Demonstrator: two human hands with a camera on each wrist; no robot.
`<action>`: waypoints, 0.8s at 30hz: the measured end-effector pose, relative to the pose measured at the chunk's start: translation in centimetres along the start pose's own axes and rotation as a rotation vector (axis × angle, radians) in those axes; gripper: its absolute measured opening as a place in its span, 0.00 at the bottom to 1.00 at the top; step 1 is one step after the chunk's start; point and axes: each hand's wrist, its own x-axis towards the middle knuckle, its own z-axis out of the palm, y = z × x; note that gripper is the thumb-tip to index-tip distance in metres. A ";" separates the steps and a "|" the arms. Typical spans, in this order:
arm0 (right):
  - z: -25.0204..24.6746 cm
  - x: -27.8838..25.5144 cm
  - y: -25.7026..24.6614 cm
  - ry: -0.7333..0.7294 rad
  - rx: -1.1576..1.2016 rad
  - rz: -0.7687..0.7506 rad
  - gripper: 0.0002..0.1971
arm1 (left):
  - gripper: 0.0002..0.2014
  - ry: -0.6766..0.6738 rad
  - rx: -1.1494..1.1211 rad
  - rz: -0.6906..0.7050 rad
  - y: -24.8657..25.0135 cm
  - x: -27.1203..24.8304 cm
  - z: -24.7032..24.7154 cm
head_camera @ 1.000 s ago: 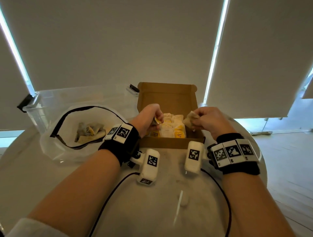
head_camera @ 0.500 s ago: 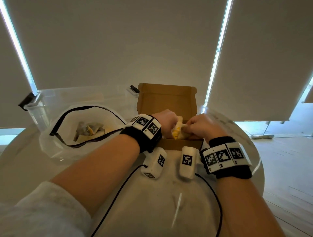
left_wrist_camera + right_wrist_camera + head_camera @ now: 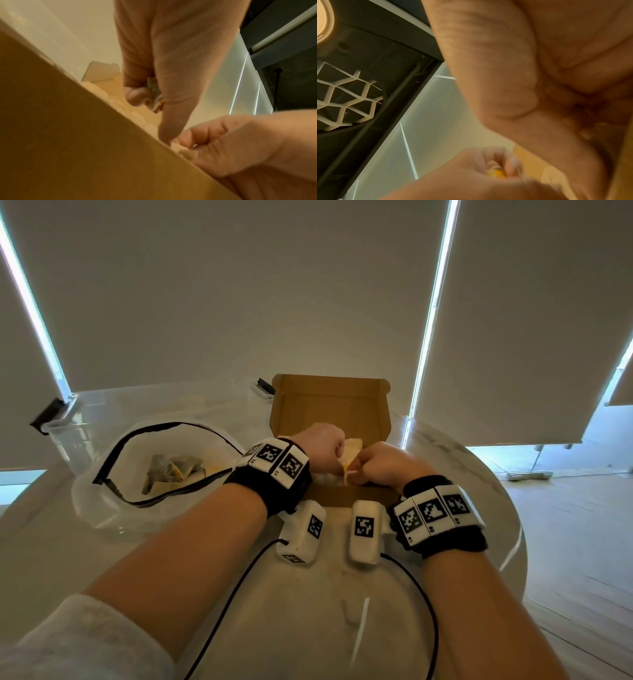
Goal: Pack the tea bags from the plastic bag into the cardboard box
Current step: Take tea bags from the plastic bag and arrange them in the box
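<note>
Both hands are working over the open cardboard box (image 3: 329, 409) in the head view: the left hand (image 3: 322, 446) and right hand (image 3: 383, 465) are curling together round a yellowish tea bag (image 3: 351, 455) above the box's near edge, while more tea bags (image 3: 174, 474) are lying in the plastic bag (image 3: 102, 508) to the left on the table (image 3: 308, 611). From the left wrist, the left hand (image 3: 163, 54) is pinching a greyish tea bag (image 3: 154, 93) over the box wall (image 3: 68, 135), and the right hand (image 3: 240, 146) is reaching in with bent fingers. From the right wrist, the right hand (image 3: 530, 67) is filling the view, its grip hidden, and the left hand (image 3: 488, 175) is gripping something yellow.
</note>
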 end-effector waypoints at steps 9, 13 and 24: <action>-1.3 -1.1 0.4 0.306 0.278 -0.043 0.05 | 0.15 0.201 -1.380 -0.257 -1.4 -2.9 0.1; -1.2 -2.3 -1.0 0.396 0.471 -0.146 0.05 | 0.11 0.260 -1.524 -0.250 -1.7 -3.6 0.3; 1.1 -2.8 -3.6 0.131 0.929 -0.205 0.13 | 0.27 0.271 -1.682 -0.207 -0.7 -4.8 -0.1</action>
